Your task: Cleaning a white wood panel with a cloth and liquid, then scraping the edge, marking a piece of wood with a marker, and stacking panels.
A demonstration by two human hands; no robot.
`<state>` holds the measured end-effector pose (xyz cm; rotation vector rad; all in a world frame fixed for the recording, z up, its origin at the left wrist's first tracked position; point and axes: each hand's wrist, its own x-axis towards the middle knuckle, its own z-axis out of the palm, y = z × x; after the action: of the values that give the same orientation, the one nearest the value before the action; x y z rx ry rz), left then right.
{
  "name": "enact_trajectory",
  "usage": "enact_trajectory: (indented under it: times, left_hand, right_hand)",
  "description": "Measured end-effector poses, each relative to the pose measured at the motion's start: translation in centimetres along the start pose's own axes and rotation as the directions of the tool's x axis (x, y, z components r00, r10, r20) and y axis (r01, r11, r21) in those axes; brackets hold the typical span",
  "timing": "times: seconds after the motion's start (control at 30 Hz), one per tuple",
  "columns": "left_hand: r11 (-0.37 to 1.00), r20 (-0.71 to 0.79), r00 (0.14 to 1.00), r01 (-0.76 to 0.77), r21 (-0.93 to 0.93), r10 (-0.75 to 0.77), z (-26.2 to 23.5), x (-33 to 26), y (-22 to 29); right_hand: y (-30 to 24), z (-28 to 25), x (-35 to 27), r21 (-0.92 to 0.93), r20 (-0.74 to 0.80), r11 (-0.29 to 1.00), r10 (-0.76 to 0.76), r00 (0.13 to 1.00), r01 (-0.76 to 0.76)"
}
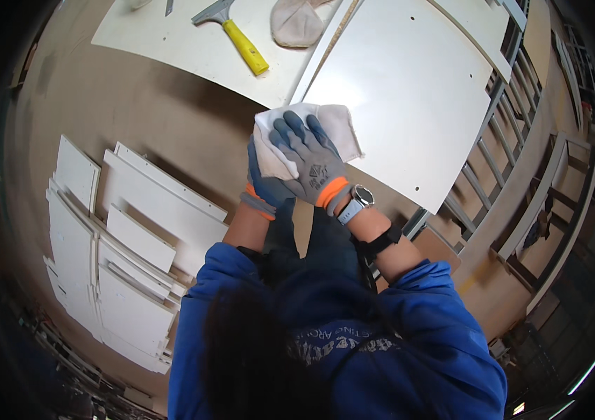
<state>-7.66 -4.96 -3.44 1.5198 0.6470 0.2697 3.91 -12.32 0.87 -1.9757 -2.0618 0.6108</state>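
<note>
A white cloth (339, 126) is bunched between my two gloved hands at the near left corner of a white panel (402, 91). My right hand (311, 157), in a grey glove with an orange cuff, lies over the cloth with its fingers bent along it, pressing it. Below and to the left, my left hand (264, 185) cups the cloth from the side; most of its fingers are hidden. The cloth covers the panel's corner, so contact with the edge there cannot be seen.
A scraper with a yellow handle (245, 47) and a beige fabric pad (296, 22) lie on another white board (171, 35) at the far left. White panels (150, 238) lean in stacks on the left. Metal rails (497, 147) and a frame (549, 217) stand right.
</note>
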Motion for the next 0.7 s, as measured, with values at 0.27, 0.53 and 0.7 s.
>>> enact_trajectory:
  times: [0.27,0.53,0.7]
  left_hand:
    - [0.426,0.213,0.77,0.535,-0.73,-0.602,1.3,3.1,1.5]
    - [0.864,0.203,0.878,0.47,-0.182,-0.435,-1.5,4.2,-8.7]
    - [0.654,0.116,0.833,0.504,-0.564,-0.542,0.7,3.1,1.2]
  right_hand:
    - [4.4,0.6,-16.3,-0.17,-0.243,0.676,0.676,0.695,-0.717]
    - [0.2,2.3,-4.9,0.067,-0.429,0.923,0.37,0.824,-0.379]
    - [5.3,2.9,-18.5,0.126,-0.583,0.633,0.671,0.459,-0.764]
